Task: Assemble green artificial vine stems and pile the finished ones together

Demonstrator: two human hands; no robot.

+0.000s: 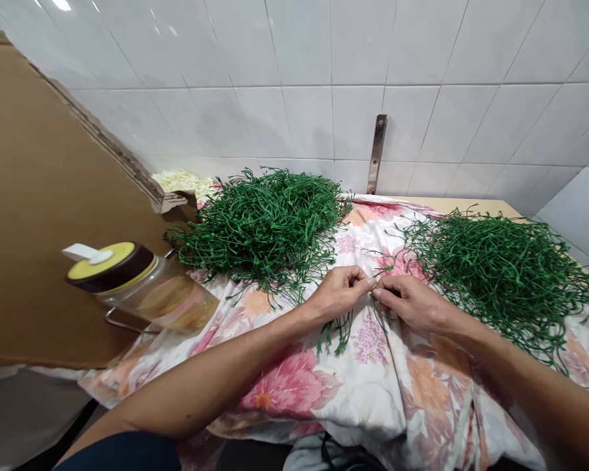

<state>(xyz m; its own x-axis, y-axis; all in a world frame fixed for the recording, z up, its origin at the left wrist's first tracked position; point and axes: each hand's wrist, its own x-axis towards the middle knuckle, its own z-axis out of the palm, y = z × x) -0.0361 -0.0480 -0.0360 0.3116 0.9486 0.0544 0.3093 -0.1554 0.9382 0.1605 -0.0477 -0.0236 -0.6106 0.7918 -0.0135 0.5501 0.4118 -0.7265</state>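
Observation:
My left hand point(341, 291) is closed in a pinch, thumb and forefinger meeting the tips of the other hand. Below its palm a small bunch of thin green stems point(338, 332) with little knobbed ends pokes out, seemingly held in the curled fingers. My right hand point(415, 301) also pinches, and a single thin green stem point(380, 315) hangs down at its fingertips. Exactly what lies between the touching fingertips is too small to make out. Both hands are just above the floral cloth point(294, 386), between two heaps of similar stems.
A large tangled heap of green stems point(265, 226) lies behind on the left, another heap point(495, 268) on the right. A tilted clear bottle point(171, 297) with a yellow-and-brown lid stands by a cardboard box point(53, 216). Pale small pieces point(184, 183) lie near the tiled wall point(309, 118).

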